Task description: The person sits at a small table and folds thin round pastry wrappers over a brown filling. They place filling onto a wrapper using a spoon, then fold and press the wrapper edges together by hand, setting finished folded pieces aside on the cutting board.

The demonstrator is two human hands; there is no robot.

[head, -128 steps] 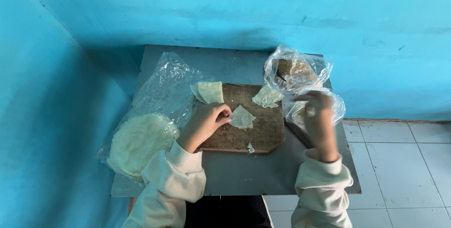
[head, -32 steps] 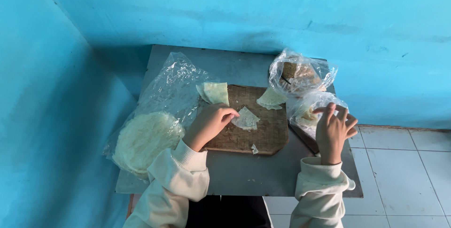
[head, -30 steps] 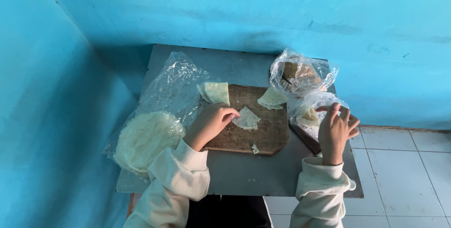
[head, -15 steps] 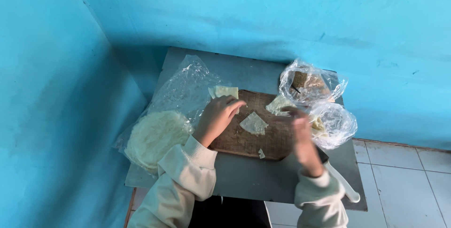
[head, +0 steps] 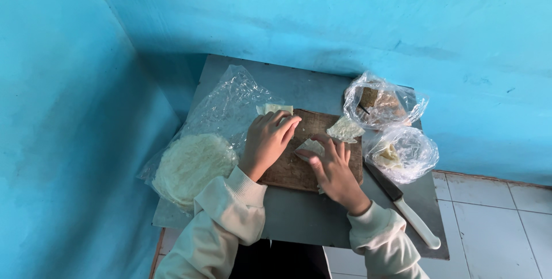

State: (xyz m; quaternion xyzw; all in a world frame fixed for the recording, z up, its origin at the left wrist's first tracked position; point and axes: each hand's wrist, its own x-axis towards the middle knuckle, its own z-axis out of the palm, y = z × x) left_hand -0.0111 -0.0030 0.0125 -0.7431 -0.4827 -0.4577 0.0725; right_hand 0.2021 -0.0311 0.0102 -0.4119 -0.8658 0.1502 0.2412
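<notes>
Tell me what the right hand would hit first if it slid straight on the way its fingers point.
The right hand points up and slightly left across the wooden cutting board. Its fingertips already rest on a pale folded wrapper; beyond that, probably bare board.

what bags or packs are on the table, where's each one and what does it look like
Large clear plastic bag: table's left side, crinkled, round white stack of thin sheets inside.
Clear bag: back right, brown contents.
Clear bag: right of the wooden board, pale pieces inside.
No labels, signs or screens show.
</notes>
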